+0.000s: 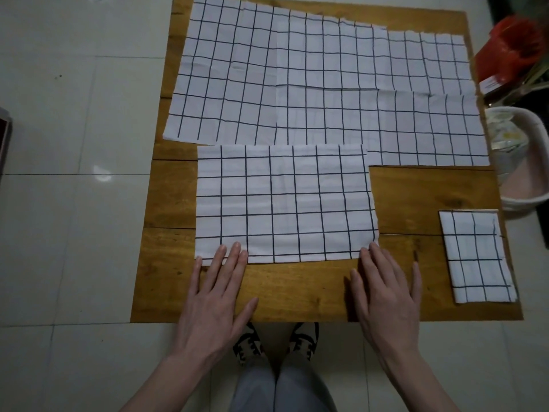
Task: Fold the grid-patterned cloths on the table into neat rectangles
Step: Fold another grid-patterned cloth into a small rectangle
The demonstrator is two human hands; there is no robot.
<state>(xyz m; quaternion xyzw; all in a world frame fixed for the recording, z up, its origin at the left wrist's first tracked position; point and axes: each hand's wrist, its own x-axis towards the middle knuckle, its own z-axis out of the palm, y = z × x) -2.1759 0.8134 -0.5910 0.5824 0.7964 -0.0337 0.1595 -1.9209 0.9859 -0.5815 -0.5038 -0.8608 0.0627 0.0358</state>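
Note:
A white cloth with a dark grid (285,203) lies flat near the front of the wooden table (430,197). My left hand (214,295) lies flat with straight fingers, its fingertips on the cloth's near left edge. My right hand (386,292) also lies flat, fingertips touching the near right corner. Several unfolded grid cloths (312,78) overlap across the back of the table. A small folded grid cloth (475,257) sits at the front right corner.
A white basket (523,162) holding crumpled plastic stands on the floor right of the table. Red items (511,52) sit at the far right. Pale floor tiles (74,233) surround the table. My shoes (276,340) show below the front edge.

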